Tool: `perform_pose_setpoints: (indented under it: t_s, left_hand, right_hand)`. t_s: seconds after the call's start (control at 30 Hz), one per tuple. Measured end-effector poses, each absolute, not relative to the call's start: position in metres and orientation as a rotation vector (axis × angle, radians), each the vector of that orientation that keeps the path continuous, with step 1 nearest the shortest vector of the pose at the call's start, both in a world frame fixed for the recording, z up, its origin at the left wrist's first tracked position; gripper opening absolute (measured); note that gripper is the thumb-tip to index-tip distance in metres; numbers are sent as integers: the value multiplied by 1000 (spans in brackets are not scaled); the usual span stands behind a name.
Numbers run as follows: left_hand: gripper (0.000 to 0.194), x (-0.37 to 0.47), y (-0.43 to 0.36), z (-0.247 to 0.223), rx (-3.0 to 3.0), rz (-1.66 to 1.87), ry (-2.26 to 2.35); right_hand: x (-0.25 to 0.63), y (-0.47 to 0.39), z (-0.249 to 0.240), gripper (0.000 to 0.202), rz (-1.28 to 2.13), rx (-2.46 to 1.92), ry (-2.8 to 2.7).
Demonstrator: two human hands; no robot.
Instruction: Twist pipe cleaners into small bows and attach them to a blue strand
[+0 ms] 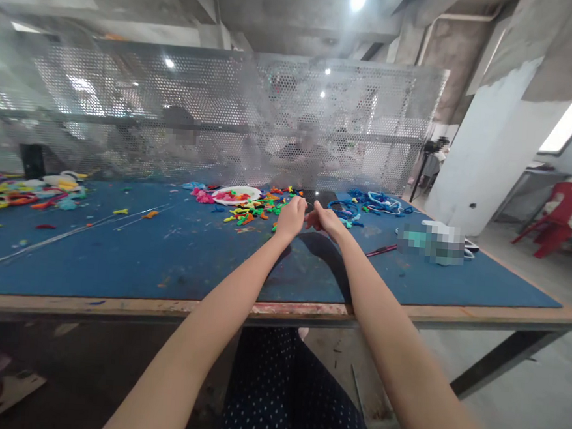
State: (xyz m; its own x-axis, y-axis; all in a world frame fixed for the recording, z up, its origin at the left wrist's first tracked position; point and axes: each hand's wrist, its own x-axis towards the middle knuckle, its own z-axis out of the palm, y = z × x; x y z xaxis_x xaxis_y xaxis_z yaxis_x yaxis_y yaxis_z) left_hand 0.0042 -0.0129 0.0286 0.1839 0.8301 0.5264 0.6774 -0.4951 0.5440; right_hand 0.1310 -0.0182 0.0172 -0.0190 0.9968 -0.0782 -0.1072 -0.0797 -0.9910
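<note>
Both arms reach out over the blue table mat (204, 267). My left hand (292, 216) is closed, its fingers curled toward the other hand. Just to its right, my right hand (327, 220) has its fingers bent in and pressed together. The two hands almost meet, and whatever is between the fingertips is too small to make out. Close by on the left lies a pile of small colourful twisted pieces (254, 213), green, orange and yellow. A dark flat panel (324, 196) lies just beyond the hands. Bundled blue pieces (372, 201) are to the right of it.
A white plate (248, 192) holds orange and pink pieces. More colourful pieces (37, 192) are heaped at far left. A dark red pen-like stick (381, 250) lies near a blurred pale bundle (435, 241) at right. A perforated metal screen (224, 115) stands along the back; people are behind it.
</note>
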Motion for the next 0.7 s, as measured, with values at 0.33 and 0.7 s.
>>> perform_pose_setpoints:
  t_s: [0.33, 0.7]
  left_hand:
    - [28, 7, -1, 17, 2247, 918, 1315]
    - [28, 21, -8, 15, 2251, 717, 1224]
  right_hand:
    - [136, -14, 22, 27, 1284, -947, -999]
    - [132, -13, 27, 28, 1268, -688, -791]
